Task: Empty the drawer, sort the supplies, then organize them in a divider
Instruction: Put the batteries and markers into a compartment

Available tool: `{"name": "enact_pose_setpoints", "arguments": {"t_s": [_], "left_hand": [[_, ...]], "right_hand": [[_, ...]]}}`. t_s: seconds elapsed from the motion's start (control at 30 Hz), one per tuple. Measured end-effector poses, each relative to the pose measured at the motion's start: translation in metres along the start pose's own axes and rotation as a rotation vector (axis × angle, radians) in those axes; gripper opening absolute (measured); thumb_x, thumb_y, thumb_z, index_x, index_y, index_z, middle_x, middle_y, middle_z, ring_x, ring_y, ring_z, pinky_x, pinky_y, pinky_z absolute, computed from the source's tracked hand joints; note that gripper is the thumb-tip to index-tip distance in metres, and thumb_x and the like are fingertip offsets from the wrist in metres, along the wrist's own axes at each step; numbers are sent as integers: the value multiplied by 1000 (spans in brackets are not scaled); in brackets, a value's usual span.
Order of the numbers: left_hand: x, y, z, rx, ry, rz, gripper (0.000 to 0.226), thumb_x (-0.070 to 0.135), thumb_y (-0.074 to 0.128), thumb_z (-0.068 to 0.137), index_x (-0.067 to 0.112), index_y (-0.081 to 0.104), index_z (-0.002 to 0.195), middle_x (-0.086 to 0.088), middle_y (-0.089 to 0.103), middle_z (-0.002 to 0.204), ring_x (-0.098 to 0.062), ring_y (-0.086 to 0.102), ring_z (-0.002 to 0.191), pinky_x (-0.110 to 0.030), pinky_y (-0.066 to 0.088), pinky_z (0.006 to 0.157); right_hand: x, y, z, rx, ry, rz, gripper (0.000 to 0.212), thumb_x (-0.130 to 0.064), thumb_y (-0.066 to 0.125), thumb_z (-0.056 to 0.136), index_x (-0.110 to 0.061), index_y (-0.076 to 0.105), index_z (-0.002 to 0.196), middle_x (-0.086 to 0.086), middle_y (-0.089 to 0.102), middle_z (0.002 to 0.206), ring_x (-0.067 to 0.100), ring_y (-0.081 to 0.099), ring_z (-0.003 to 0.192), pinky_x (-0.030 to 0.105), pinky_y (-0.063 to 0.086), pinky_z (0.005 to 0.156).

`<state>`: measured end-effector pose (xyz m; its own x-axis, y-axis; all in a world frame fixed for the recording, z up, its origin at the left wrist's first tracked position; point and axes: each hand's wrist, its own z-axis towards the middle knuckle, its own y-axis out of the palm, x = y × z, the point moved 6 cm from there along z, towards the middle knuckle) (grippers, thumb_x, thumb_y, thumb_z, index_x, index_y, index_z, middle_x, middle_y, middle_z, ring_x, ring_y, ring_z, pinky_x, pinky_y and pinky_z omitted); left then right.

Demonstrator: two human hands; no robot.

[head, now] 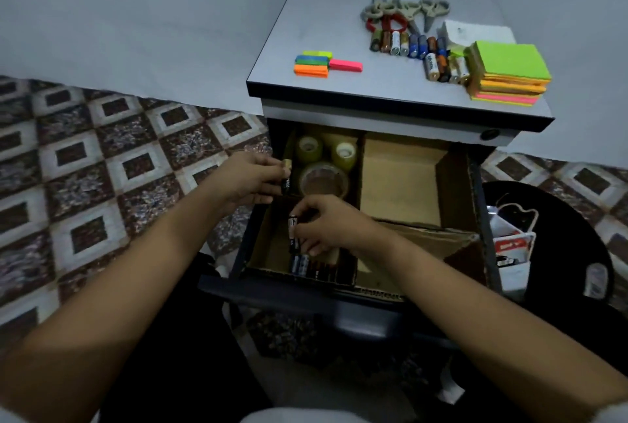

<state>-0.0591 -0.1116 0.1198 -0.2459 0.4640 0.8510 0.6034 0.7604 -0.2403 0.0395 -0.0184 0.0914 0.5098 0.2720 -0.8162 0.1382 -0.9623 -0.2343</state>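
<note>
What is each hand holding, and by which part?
Left hand: a battery, gripped along its side. Right hand: another battery, pinched near its lower end.

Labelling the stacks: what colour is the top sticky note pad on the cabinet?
Bright green top sticky note pad, clearest in the head view.

An open dark drawer [482, 218] holds a brown cardboard divider [397, 181]. Its rear-left compartment holds clear tape rolls [324, 164]; black batteries [316, 268] line the front-left compartment's front wall. On the grey cabinet top [339, 15], loose batteries [418, 52], what look like grey scissors [404, 10], stacked neon sticky notes [509, 72] and coloured flag pads [319, 64] lie.
</note>
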Motion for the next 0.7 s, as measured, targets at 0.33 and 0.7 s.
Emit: {"name": "enact_pose_setpoints", "arguments": {"t_s": [0.33, 0.7], "left_hand": [[-14, -1, 6, -5, 3, -18, 3, 15, 62, 89, 17, 61, 88, 1, 62, 80, -10, 61, 68, -18, 48, 53], [-15, 1, 6, -14, 25, -38, 5, 12, 62, 88, 17, 61, 85, 0, 62, 78, -7, 61, 62, -13, 48, 50]], "right_hand": [[27, 22, 45, 104, -52, -357, 20, -14, 64, 84, -8, 61, 102, 3, 58, 85, 13, 55, 70, 16, 39, 52], [34, 32, 49, 34, -67, -530, 25, -19, 64, 86, -2, 63, 104, 14, 65, 109, 27, 60, 101, 22, 38, 70]]}}
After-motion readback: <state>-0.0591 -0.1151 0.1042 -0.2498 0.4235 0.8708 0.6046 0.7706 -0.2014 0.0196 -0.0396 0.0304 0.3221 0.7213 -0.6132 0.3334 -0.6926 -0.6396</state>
